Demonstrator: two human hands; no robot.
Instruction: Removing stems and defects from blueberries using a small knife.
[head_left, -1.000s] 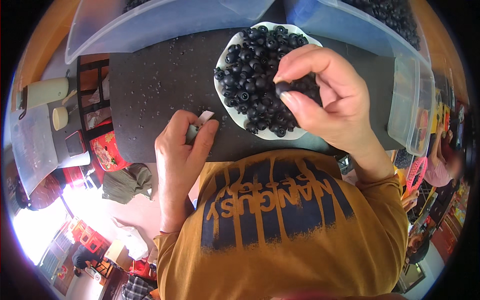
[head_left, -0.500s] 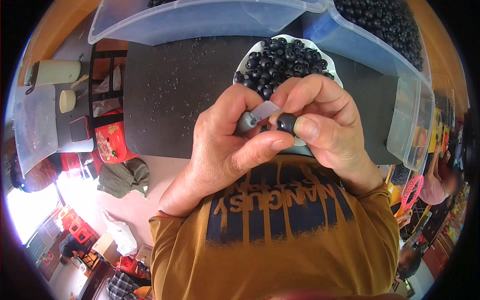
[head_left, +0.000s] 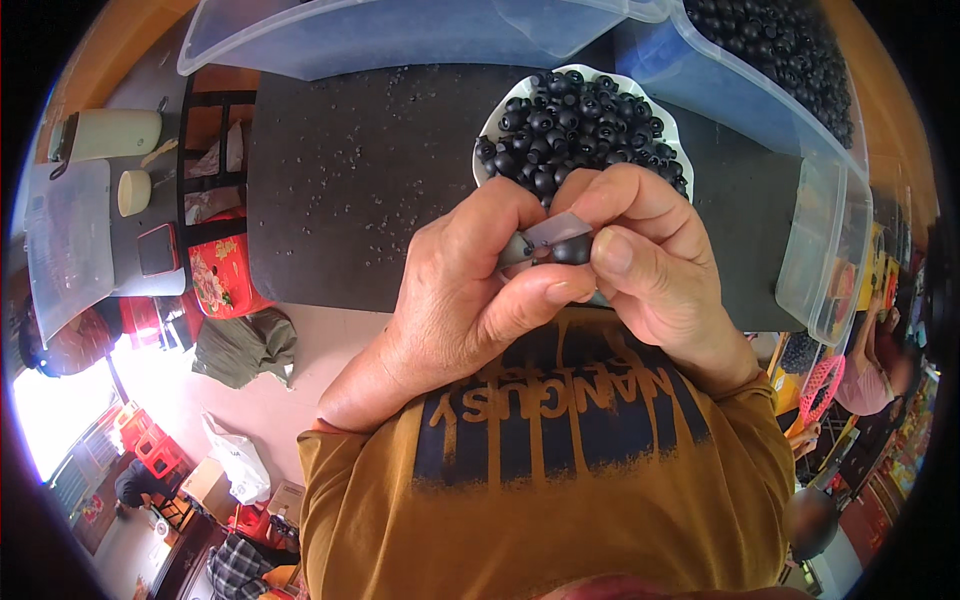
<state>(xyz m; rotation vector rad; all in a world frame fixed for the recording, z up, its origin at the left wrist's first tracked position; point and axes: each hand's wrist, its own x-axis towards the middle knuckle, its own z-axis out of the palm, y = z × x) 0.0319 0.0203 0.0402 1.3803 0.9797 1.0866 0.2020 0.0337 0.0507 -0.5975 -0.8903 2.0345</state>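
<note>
My left hand (head_left: 440, 275) is closed around a small trimming blade (head_left: 560, 230), a flat pale strip with a rounded grey grip. Between the thumb and fingers of my right hand (head_left: 655, 250) is a black round plastic part (head_left: 572, 250). The blade lies against or just above this part, and my left thumb reaches below it; exact contact is hard to see. Just beyond my hands, a white scalloped bowl (head_left: 677, 145) holds a heap of similar black parts (head_left: 575, 120), its near side hidden by my fingers.
Small dark scraps dot the dark tabletop (head_left: 320, 200). A clear bin (head_left: 400, 45) borders its far side; another bin (head_left: 740, 95), full of black parts, stands far right beside a clear container (head_left: 825, 240). Leftward are a phone (head_left: 157, 250), cup (head_left: 134, 192) and bottle (head_left: 115, 134).
The black part has turned in my right fingers, and its hole no longer faces up. Both hands have come closer together, with the blade now over the part. The view has shifted slightly.
</note>
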